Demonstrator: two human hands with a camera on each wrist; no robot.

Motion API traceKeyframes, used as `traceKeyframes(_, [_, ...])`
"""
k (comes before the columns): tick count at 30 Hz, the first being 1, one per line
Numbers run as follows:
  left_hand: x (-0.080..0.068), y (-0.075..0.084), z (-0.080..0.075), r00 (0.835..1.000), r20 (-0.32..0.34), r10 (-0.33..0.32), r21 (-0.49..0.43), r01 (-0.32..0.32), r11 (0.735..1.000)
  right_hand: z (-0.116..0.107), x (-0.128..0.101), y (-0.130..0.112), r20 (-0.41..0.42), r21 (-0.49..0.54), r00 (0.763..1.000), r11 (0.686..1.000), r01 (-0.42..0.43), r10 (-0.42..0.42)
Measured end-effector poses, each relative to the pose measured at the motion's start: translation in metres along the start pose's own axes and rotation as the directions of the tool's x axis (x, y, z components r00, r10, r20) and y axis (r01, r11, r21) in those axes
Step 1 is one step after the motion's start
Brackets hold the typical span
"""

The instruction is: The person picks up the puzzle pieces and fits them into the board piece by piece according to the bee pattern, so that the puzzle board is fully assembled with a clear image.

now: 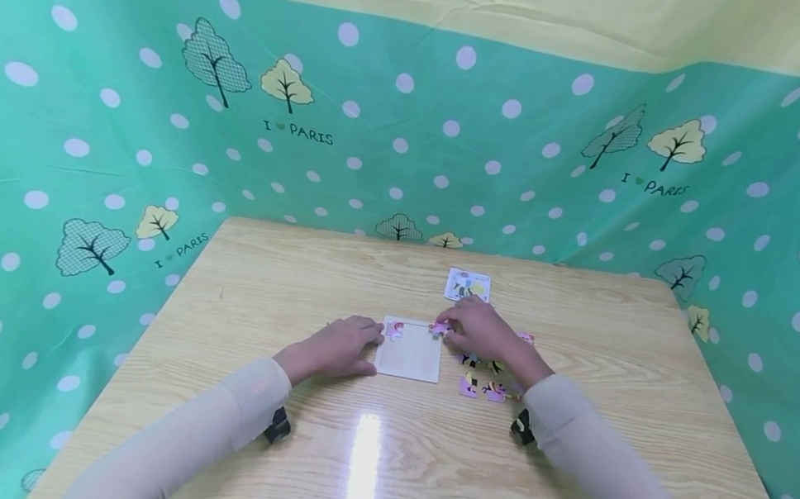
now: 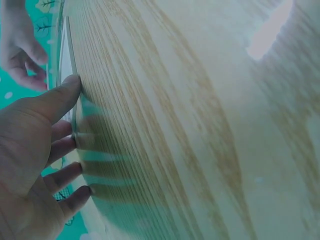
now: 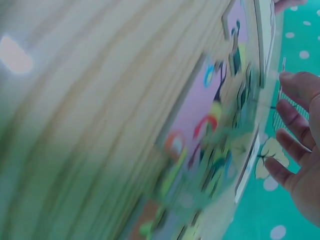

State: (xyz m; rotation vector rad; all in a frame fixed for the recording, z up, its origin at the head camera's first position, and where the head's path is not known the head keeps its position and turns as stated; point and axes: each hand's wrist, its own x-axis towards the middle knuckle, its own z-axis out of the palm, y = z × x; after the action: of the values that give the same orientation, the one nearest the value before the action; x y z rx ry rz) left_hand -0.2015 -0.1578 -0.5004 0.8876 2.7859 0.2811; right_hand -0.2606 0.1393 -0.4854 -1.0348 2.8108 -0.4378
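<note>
A white square puzzle tray (image 1: 407,360) lies on the wooden table, with one pink puzzle piece (image 1: 394,330) in its far left corner. My left hand (image 1: 339,348) rests at the tray's left side, thumb and fingertips spread along the edge, as the left wrist view also shows. Over the far right corner of the tray, my right hand (image 1: 480,328) pinches a pink puzzle piece (image 1: 437,330) between thumb and fingers. Loose pieces such as this pink one (image 1: 469,385) lie right of the tray, partly hidden beneath the right forearm.
A small picture card (image 1: 469,285) lies beyond the right hand. Green dotted cloth (image 1: 449,156) hangs behind the table and at both sides. In the right wrist view, several loose pieces (image 3: 187,115) lie close to the camera. A light reflection crosses the near tabletop (image 1: 298,470).
</note>
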Motion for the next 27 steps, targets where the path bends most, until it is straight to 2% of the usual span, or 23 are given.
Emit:
traceKeyframes(9, [-0.001,-0.002,0.000,1.000,-0.009,0.001,-0.004,-0.001,1.000,0.009,0.019,-0.019,0.026,-0.024,0.999,0.999,0.048,-0.047])
traceKeyframes(18, [0.001,-0.003,0.003,1.000,0.004,0.002,0.001,-0.002,1.000,0.016,0.031,-0.030,0.046,-0.046,0.998,0.997,0.055,-0.053])
traceKeyframes(27, [0.001,-0.004,0.003,1.000,-0.019,0.010,0.015,-0.010,1.000,0.020,0.036,-0.040,0.046,-0.074,0.999,0.997,0.031,-0.027])
